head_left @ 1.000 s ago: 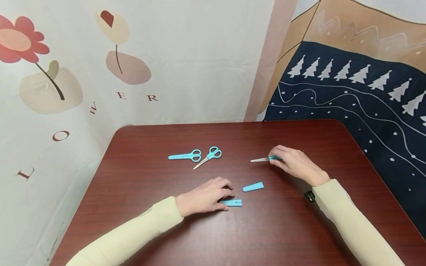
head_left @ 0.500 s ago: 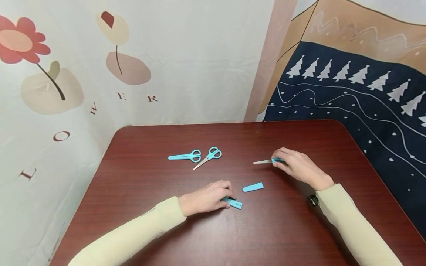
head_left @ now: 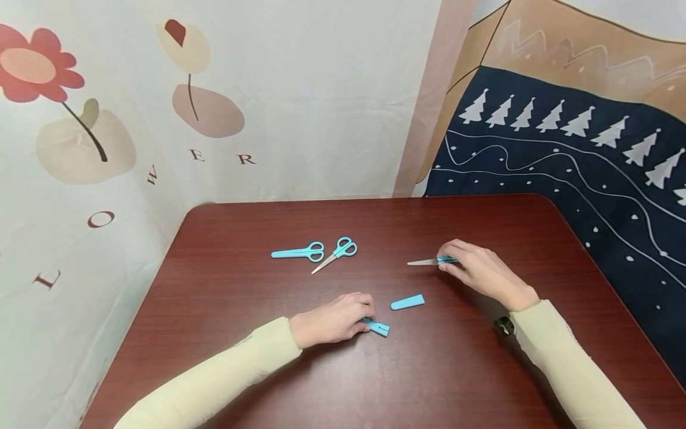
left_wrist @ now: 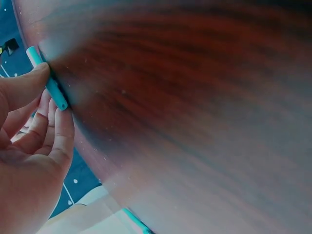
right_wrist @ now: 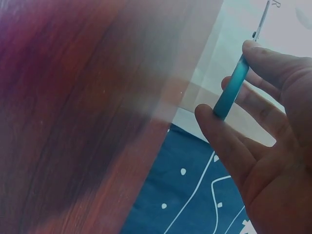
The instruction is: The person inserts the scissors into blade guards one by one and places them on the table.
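Note:
My left hand (head_left: 336, 320) pinches a light-blue scissors sheath (head_left: 379, 328) near the middle of the table. In the left wrist view, thumb and fingertips grip this sheath (left_wrist: 57, 96) from opposite sides. Farther right, my right hand (head_left: 481, 273) holds a pair of scissors (head_left: 422, 262) by the blue handles, blades closed and pointing left. The right wrist view shows the handle (right_wrist: 231, 92) edge-on between thumb and fingers. A second, loose sheath (head_left: 407, 302) lies on the table between the hands.
Toward the back lie a sheathed pair of scissors (head_left: 297, 252) and a bare-bladed pair (head_left: 336, 254), close together. The dark red-brown table (head_left: 241, 369) meets a printed cloth (head_left: 321, 119) behind. A small black object (head_left: 504, 326) shows by the right cuff.
The sheath in my left hand has turned, its outer end swinging toward the front of the table. My right hand has shifted slightly right and nearer with the scissors.

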Action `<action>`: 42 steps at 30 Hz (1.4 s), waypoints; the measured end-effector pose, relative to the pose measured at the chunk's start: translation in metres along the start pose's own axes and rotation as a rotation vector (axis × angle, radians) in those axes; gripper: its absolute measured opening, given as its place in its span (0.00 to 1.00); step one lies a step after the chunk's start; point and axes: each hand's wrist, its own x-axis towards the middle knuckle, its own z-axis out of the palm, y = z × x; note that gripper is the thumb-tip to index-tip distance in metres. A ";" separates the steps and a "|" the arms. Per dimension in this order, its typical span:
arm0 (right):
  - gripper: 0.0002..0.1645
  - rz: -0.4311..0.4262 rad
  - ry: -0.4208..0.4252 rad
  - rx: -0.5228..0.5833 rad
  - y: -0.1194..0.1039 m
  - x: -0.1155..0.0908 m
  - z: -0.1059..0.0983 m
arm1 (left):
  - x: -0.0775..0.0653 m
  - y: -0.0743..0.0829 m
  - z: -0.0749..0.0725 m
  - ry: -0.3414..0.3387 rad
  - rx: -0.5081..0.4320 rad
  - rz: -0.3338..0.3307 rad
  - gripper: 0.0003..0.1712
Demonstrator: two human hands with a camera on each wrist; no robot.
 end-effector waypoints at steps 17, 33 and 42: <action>0.17 -0.016 0.057 0.028 -0.023 -0.005 0.005 | -0.015 -0.001 -0.014 0.120 -0.023 -0.089 0.07; 0.15 -0.057 0.096 0.089 -0.048 -0.003 0.006 | -0.028 -0.008 -0.029 0.324 -0.103 -0.190 0.07; 0.15 -0.086 0.101 0.147 -0.063 -0.002 0.013 | -0.032 -0.008 -0.027 0.415 -0.102 -0.226 0.09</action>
